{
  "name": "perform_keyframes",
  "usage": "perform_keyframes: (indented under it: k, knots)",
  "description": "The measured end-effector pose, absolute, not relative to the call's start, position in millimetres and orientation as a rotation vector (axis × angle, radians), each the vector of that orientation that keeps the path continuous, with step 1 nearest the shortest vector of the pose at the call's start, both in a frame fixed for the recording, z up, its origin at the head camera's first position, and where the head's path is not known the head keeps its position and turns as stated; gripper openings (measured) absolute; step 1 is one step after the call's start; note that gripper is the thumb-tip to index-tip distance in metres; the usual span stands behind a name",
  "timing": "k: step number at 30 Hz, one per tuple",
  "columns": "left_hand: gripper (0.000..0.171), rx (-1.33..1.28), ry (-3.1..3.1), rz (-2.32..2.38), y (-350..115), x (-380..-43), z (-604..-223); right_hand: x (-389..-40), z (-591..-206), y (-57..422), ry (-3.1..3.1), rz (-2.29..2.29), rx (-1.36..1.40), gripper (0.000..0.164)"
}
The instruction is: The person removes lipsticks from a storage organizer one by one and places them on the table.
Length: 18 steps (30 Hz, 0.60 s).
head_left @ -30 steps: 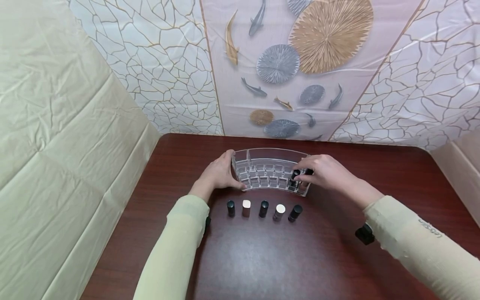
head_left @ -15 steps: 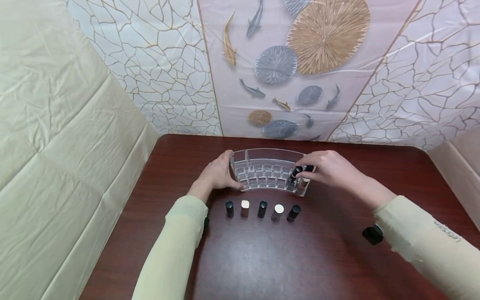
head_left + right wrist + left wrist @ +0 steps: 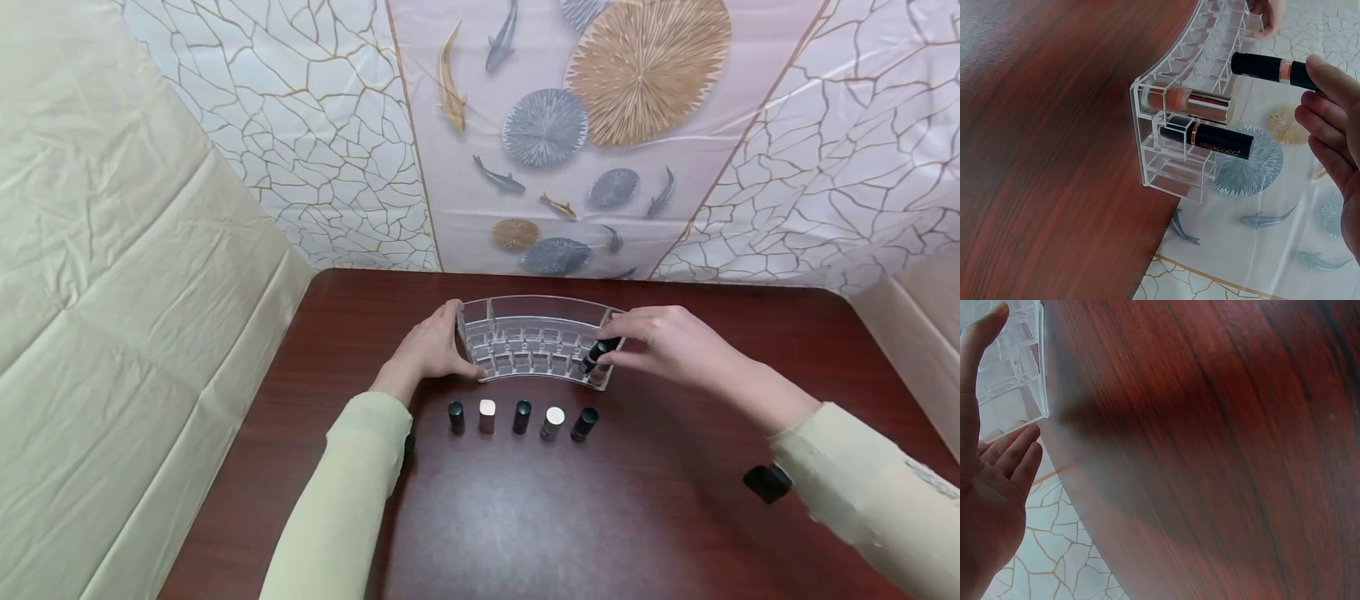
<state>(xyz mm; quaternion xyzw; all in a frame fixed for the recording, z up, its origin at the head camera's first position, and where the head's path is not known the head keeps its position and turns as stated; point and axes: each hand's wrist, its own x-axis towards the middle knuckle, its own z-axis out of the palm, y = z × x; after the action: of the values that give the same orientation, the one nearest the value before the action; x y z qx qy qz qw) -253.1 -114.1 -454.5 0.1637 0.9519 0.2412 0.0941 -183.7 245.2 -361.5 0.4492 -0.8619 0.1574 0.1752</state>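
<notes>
A clear, curved, tiered acrylic lipstick organizer stands near the table's back. My left hand holds its left end, the thumb at the front corner and the fingers at the back. My right hand pinches a black lipstick with a clear, orange-tinted band, tilted above the right end of the front tiers. In the right wrist view, its free end is apart from the slots' walls. The end slots hold a silver-capped tube with orange-pink contents and a black lipstick with a copper ring.
Several lipsticks stand in a row in front of the organizer: black ones, one with a square pale-pink cap and one with a round white cap. The dark red wooden table meets a patterned backdrop behind.
My right hand has lifted the lipstick slightly and tilted it further to the right, and my right forearm has swung outward. The left hand keeps its place on the organizer.
</notes>
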Motion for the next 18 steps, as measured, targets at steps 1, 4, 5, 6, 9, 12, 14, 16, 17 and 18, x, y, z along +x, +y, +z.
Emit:
perform_keyframes:
  k: [1, 4, 5, 6, 9, 12, 14, 16, 17, 18]
  knots:
    - [0.121, 0.488, 2.824, 0.717, -114, -253, -455, -182, -361, 246, -2.440, 0.447, 1.275, 0.037]
    - [0.121, 0.492, 2.826, 0.715, -114, -253, -455, -178, -362, 248, -2.437, 0.446, 1.274, 0.038]
    - [0.121, 0.492, 2.828, 0.714, -114, -253, -455, -177, -362, 249, -2.440, 0.446, 1.272, 0.038]
    - [0.121, 0.490, 2.828, 0.713, -114, -253, -456, -176, -363, 250, -2.444, 0.445, 1.269, 0.037]
    - [0.122, 0.489, 2.829, 0.709, -115, -254, -456, -173, -365, 254, -2.456, 0.445, 1.257, 0.037]
    - [0.122, 0.488, 2.826, 0.705, -115, -254, -457, -170, -366, 259, -2.465, 0.446, 1.253, 0.038]
    - [0.122, 0.486, 2.827, 0.700, -115, -254, -457, -168, -367, 263, -2.463, 0.439, 1.250, 0.039]
    - [0.122, 0.488, 2.825, 0.705, -115, -255, -457, -164, -367, 267, -2.468, 0.431, 1.244, 0.039]
    - [0.122, 0.489, 2.826, 0.705, -115, -255, -457, -163, -367, 269, -2.471, 0.425, 1.240, 0.039]
    - [0.122, 0.490, 2.826, 0.706, -115, -255, -457, -161, -367, 271, -2.473, 0.417, 1.236, 0.039]
